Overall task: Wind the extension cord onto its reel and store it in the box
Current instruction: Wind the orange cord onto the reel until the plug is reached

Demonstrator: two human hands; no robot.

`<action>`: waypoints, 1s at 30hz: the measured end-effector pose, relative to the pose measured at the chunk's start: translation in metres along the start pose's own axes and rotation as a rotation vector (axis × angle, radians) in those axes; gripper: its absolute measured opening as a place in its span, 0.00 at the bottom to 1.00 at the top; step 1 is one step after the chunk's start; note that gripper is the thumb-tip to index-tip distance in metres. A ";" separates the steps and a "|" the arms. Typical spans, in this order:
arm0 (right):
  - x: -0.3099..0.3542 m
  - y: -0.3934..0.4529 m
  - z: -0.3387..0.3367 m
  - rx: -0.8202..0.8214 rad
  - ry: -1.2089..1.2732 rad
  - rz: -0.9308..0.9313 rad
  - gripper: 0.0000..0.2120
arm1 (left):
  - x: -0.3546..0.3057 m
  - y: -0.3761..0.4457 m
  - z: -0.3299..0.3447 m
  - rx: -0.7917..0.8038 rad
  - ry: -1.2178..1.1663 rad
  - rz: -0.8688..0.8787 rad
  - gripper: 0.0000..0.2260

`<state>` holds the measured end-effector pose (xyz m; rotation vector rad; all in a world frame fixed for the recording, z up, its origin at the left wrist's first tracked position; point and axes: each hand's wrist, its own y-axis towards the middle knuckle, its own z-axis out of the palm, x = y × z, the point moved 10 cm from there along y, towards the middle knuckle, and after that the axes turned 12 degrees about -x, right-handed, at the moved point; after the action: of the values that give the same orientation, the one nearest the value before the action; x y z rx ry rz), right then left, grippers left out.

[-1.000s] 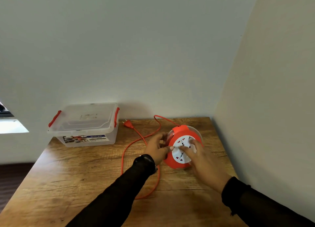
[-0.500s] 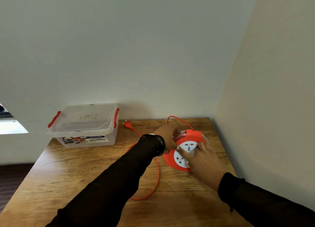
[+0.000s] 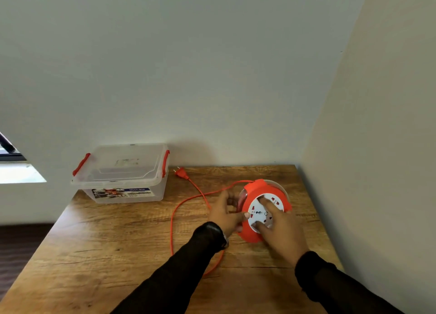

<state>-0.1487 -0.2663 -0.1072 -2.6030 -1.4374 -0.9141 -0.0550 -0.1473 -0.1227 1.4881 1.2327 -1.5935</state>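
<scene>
The orange cord reel [image 3: 253,192] with a white socket face stands tilted on the wooden table [image 3: 118,243], near the right wall. My left hand [image 3: 225,213] holds its left rim, with the thumb on the front and the fingers behind. My right hand [image 3: 282,228] grips the lower right of the reel, thumb and forefinger spread on the white face. The orange cord [image 3: 171,221] leaves the reel's top left, loops left over the table and runs under my left sleeve. Its plug [image 3: 180,171] lies beside the clear box [image 3: 122,172], whose lid with red latches is on.
The table fits into a corner, with walls close behind and to the right. Its left edge drops to a dark floor. A bright window sill shows at the far left.
My left hand came back from over the top of the reel to its left rim. The cord's far loop has pulled in toward the reel. My right hand has shifted on the socket face.
</scene>
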 end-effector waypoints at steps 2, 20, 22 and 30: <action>-0.005 -0.001 0.004 0.000 0.152 0.111 0.32 | 0.011 -0.008 -0.003 -0.050 -0.076 -0.006 0.15; -0.008 -0.033 0.046 0.149 1.214 1.263 0.19 | 0.027 -0.043 -0.001 -0.262 -0.171 0.193 0.18; -0.009 -0.032 0.043 0.180 1.177 1.231 0.16 | 0.029 -0.042 0.000 -0.246 -0.152 0.188 0.19; -0.010 -0.034 0.021 0.383 0.735 0.758 0.08 | 0.029 -0.006 -0.018 -0.143 -0.104 0.029 0.19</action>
<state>-0.1696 -0.2477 -0.1377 -1.9169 -0.3451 -1.1244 -0.0585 -0.1238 -0.1483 1.3114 1.2336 -1.5114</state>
